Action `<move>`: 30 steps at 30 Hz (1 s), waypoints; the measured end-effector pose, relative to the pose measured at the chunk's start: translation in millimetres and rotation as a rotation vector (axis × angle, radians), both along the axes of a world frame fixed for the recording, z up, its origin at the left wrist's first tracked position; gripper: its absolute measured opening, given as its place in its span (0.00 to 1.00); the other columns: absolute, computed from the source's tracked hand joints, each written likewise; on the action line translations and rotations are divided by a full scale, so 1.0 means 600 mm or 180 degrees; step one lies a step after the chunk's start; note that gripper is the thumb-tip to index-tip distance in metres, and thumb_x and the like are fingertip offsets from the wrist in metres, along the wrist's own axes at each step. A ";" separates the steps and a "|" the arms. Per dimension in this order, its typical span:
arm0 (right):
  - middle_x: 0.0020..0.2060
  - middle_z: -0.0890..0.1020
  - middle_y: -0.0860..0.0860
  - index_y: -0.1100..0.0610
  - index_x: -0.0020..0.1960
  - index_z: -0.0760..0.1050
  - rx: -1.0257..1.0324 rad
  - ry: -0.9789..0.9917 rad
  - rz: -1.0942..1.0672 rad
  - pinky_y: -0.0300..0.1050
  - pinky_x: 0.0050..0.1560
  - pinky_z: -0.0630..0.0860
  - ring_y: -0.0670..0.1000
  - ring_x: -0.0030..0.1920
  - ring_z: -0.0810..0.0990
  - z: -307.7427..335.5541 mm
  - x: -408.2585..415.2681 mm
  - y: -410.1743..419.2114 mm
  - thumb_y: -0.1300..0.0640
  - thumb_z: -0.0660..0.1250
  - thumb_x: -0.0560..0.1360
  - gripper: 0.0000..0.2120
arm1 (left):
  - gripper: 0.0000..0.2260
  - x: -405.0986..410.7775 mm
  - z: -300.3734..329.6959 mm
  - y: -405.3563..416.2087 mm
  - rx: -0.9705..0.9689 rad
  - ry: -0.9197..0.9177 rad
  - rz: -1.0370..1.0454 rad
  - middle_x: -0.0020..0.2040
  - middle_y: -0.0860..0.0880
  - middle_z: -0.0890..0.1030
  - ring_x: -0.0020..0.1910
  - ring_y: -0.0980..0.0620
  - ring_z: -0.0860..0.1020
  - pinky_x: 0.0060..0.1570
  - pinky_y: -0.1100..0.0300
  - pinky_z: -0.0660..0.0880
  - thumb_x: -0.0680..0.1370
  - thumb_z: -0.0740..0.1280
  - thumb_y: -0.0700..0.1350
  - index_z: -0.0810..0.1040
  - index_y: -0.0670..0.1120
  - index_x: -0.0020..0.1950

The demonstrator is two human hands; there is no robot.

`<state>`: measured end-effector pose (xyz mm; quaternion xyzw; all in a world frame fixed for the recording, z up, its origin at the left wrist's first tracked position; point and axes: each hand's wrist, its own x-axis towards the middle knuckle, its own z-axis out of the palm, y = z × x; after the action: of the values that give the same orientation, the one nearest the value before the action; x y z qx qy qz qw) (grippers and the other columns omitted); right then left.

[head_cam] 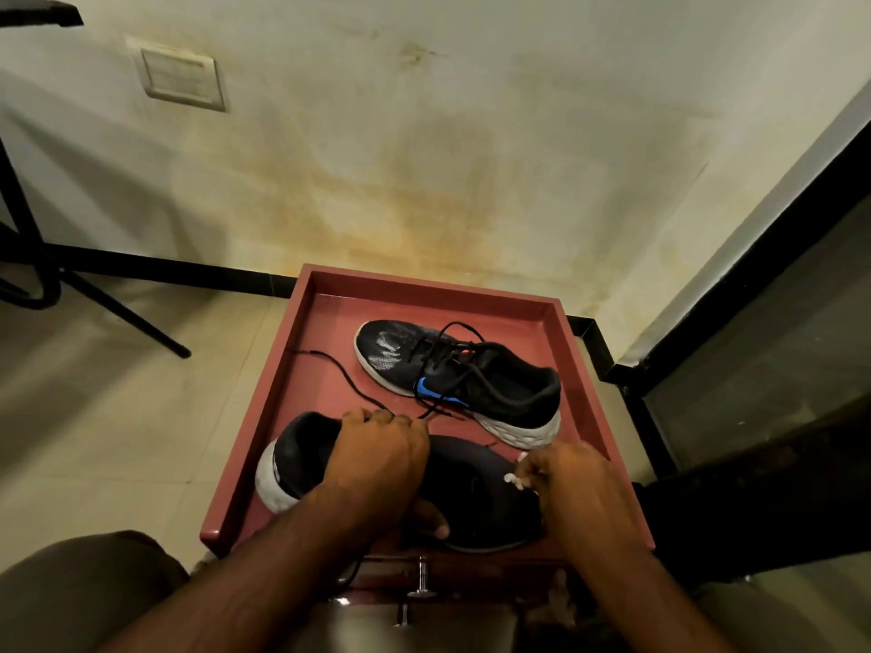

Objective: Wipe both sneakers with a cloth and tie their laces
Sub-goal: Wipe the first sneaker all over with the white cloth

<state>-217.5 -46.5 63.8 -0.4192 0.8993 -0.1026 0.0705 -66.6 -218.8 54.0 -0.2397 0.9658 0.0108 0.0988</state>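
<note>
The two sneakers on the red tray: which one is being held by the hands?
The near sneaker, heel pointing left: the left hand grips it. The far sneaker with the blue logo lies untouched near the red tray rim.

We have one head view, close above the red tray [584, 379], facing forward and down, wall toward twelve o'clock.

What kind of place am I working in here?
Probably a corner of a home or small office room: tiled floor, a stained plaster wall with a switch plate, and sneakers on a red tray-topped cabinet.
</note>
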 end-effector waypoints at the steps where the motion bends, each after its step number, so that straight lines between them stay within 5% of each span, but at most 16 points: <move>1: 0.43 0.84 0.48 0.49 0.46 0.83 -0.0007 -0.0158 -0.0138 0.44 0.46 0.79 0.51 0.47 0.83 0.000 -0.006 0.012 0.58 0.64 0.78 0.10 | 0.46 -0.005 -0.009 -0.004 -0.0101 -0.0021 -0.0024 0.63 0.47 0.79 0.62 0.45 0.77 0.63 0.48 0.68 0.59 0.71 0.78 0.71 0.47 0.65; 5: 0.41 0.82 0.44 0.47 0.48 0.85 0.0028 -0.0331 -0.0182 0.32 0.39 0.72 0.45 0.44 0.81 -0.002 0.004 -0.041 0.60 0.66 0.79 0.11 | 0.45 -0.007 0.000 0.005 -0.0111 -0.0125 -0.0090 0.63 0.45 0.78 0.62 0.43 0.76 0.63 0.47 0.68 0.63 0.70 0.77 0.70 0.44 0.66; 10: 0.45 0.87 0.49 0.50 0.46 0.86 -0.0198 -0.0717 0.0201 0.47 0.49 0.80 0.51 0.46 0.84 -0.011 0.052 -0.153 0.62 0.66 0.74 0.11 | 0.28 0.000 0.000 0.004 -0.0174 -0.0074 0.0019 0.66 0.45 0.77 0.65 0.43 0.75 0.62 0.48 0.68 0.78 0.66 0.64 0.70 0.45 0.69; 16: 0.42 0.84 0.46 0.48 0.47 0.83 -0.0005 -0.0263 0.0266 0.42 0.45 0.78 0.48 0.44 0.82 -0.011 0.022 -0.066 0.57 0.67 0.78 0.07 | 0.46 0.007 -0.002 -0.007 0.0052 -0.0073 0.0073 0.64 0.49 0.79 0.63 0.46 0.77 0.64 0.50 0.68 0.59 0.71 0.78 0.71 0.48 0.66; 23: 0.40 0.85 0.45 0.49 0.47 0.86 -0.0229 -0.0209 -0.0069 0.26 0.38 0.63 0.46 0.43 0.83 -0.005 0.043 -0.021 0.61 0.69 0.76 0.09 | 0.44 -0.004 -0.001 0.002 0.0020 -0.0058 -0.0244 0.62 0.45 0.78 0.61 0.44 0.77 0.63 0.48 0.68 0.64 0.71 0.76 0.71 0.44 0.65; 27: 0.42 0.86 0.49 0.52 0.48 0.86 -0.0486 -0.0424 0.0108 0.37 0.39 0.74 0.51 0.44 0.83 -0.008 0.072 -0.115 0.64 0.67 0.75 0.11 | 0.18 -0.005 -0.007 0.004 -0.0274 0.0077 -0.0214 0.65 0.43 0.78 0.63 0.41 0.76 0.60 0.48 0.67 0.83 0.60 0.55 0.71 0.44 0.66; 30: 0.42 0.85 0.49 0.51 0.44 0.84 -0.0015 -0.0510 0.0101 0.47 0.45 0.80 0.52 0.45 0.83 0.002 0.068 -0.162 0.63 0.66 0.74 0.10 | 0.19 -0.001 -0.008 -0.001 -0.0188 0.0008 -0.0034 0.66 0.45 0.78 0.64 0.42 0.76 0.61 0.48 0.67 0.82 0.62 0.56 0.71 0.46 0.68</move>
<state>-176.7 -143.4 64.9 -0.4239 0.8838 -0.1368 0.1429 -67.1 -219.6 49.5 -0.2374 0.9670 -0.0180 0.0905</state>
